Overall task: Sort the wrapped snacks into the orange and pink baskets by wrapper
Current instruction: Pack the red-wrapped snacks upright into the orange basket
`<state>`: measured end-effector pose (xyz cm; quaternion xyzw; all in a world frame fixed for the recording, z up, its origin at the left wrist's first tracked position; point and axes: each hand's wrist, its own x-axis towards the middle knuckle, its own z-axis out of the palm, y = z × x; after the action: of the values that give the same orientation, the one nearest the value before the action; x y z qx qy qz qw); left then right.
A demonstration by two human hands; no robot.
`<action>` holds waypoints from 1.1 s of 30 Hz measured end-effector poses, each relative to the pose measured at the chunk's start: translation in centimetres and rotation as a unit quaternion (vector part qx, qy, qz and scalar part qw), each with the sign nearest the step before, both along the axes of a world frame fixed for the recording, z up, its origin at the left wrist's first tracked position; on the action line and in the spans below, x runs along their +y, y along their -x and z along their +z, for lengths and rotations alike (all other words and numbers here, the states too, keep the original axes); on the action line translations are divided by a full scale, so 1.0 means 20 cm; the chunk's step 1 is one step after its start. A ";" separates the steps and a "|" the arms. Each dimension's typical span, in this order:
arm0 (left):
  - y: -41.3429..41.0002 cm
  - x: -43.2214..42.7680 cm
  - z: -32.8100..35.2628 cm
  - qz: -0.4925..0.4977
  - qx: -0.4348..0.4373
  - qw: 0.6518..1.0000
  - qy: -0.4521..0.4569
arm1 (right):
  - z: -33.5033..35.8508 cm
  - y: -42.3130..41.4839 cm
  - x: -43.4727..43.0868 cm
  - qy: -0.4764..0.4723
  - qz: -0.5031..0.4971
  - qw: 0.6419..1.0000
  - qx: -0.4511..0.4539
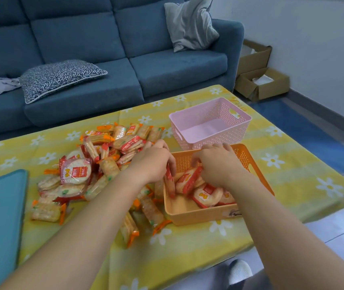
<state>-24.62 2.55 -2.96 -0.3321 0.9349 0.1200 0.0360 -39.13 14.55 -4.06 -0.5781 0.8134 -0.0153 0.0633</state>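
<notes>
Red-wrapped snack [169,182] apparently between left hand [153,162] fingers, over orange basket [198,216] rim

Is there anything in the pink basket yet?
No. The pink basket shows only its bare floor, while the red-wrapped snacks lie in the orange basket.

We face a blue sofa [108,59] with a grey cushion [189,24] upright in its corner and a patterned one [60,78] lying flat — beside it, open cardboard boxes [259,74] against a pale wall [313,38]. Before us, a low table under a yellow daisy-print cloth [292,181].
</notes>
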 end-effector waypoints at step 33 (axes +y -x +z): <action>-0.05 0.07 -0.20 -0.025 0.087 0.996 0.019 | -0.07 0.02 -0.02 -0.003 -0.177 0.982 -0.064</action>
<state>-23.59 3.90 -6.92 -0.2976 0.9447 0.1291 -0.0485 -39.51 14.07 -5.41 -0.4230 0.8970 -0.0604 0.1136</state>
